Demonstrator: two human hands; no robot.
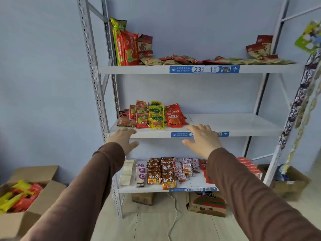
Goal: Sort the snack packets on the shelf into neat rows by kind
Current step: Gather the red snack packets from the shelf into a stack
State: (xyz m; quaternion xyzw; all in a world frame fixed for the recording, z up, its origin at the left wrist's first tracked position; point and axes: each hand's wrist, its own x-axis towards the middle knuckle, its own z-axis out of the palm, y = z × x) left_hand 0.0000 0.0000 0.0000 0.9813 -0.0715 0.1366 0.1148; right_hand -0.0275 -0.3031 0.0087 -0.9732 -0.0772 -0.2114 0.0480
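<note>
On the middle shelf point(234, 124) snack packets stand in rows at the left: dark red ones point(124, 119), red-and-green ones point(141, 115), yellow ones point(157, 117) and red ones point(174, 117). My left hand point(124, 139) is open with straight fingers in front of that shelf's front edge, below the dark red packets. My right hand point(202, 139) is open too, spread over the shelf's blue label, just right of the red packets. Neither hand holds anything. The top shelf point(135, 69) carries tall red bags point(128, 47) and flat packets point(208, 60).
The bottom shelf point(156, 188) holds rows of white, brown and red packets. A cardboard box point(26, 193) with yellow and red packets stands on the floor at left. More boxes point(207, 204) sit under the rack. Strings of packets point(298, 101) hang at the right.
</note>
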